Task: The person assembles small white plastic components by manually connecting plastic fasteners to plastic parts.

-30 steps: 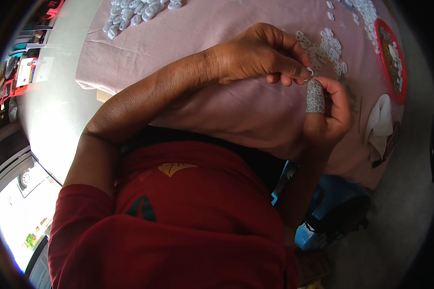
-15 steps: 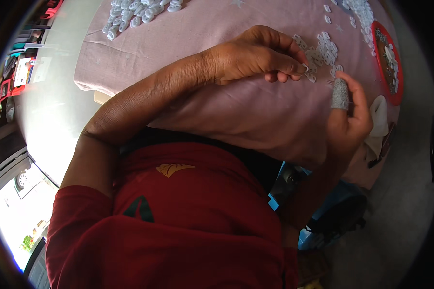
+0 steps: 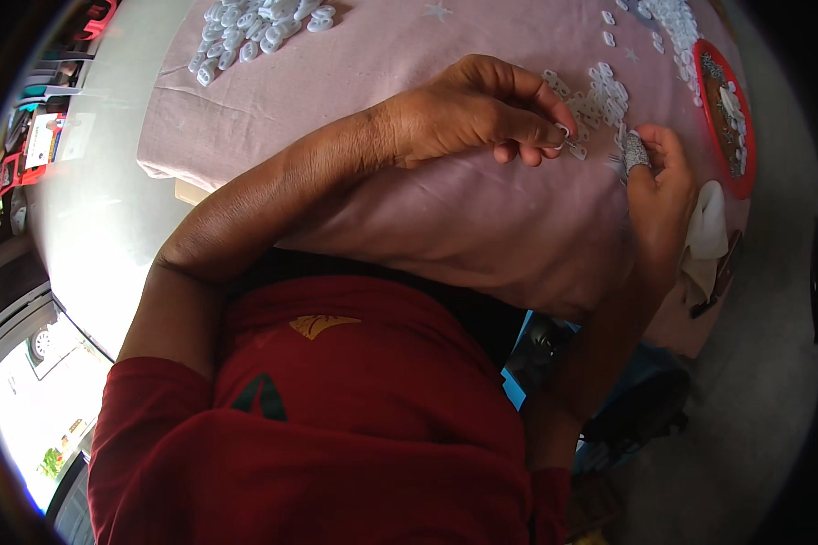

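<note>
My left hand is over the pink cloth, thumb and forefinger pinching a small white plastic piece at its edge. Just right of it is my right hand, a grey wrap round its thumb. Its fingers are curled in against the thumb, and whatever lies between them is hidden or too small to name. Between and beyond the two hands lies a loose pile of small white plastic pieces, some flat and some ring-like.
A pink cloth covers the table. White oval pieces are heaped at the far left, more small white pieces at the far right. A red tray with small metal and white parts stands right, near a white cloth.
My right hand has moved slightly up, its fingers curling in toward the wrapped thumb. My left hand keeps its pinch on the white piece and has shifted a little to the left.
</note>
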Demonstrator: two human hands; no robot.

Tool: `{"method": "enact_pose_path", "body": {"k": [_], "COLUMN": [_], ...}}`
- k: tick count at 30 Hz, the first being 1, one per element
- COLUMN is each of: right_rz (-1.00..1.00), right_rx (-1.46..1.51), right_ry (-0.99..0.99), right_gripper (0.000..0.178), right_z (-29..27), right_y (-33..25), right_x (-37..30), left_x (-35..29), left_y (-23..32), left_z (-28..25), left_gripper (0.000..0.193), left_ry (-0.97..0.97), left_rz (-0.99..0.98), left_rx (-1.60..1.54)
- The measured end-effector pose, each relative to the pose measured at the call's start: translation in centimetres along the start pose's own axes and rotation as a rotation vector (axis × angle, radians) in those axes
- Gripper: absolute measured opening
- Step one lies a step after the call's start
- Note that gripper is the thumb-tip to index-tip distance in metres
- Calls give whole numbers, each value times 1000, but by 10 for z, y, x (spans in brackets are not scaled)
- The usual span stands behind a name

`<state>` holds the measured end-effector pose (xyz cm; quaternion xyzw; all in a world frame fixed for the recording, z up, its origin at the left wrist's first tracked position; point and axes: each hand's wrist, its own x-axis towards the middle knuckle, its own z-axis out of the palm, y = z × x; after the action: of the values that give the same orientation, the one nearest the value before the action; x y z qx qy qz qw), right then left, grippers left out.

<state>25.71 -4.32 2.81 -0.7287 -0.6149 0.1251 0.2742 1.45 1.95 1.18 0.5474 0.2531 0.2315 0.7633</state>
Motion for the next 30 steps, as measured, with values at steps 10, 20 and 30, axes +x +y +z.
{"method": "enact_pose_path", "body": {"k": [10, 20, 30], "right_rz": [176, 266, 227], "right_rx": [652, 1022, 1016], "right_ry": [39, -97, -76], "right_gripper": [34, 27, 26], "right_z": [0, 21, 25], "right_y": [-32, -41, -39], "right_x": [-28, -45, -48], "left_x": [0, -1, -2], "left_y": [-1, -1, -5], "left_z": [-1, 1, 1], "left_gripper": [20, 22, 20], "left_ry": [2, -22, 14], "left_rz": [19, 10, 56], "left_rx": [-40, -9, 51]}}
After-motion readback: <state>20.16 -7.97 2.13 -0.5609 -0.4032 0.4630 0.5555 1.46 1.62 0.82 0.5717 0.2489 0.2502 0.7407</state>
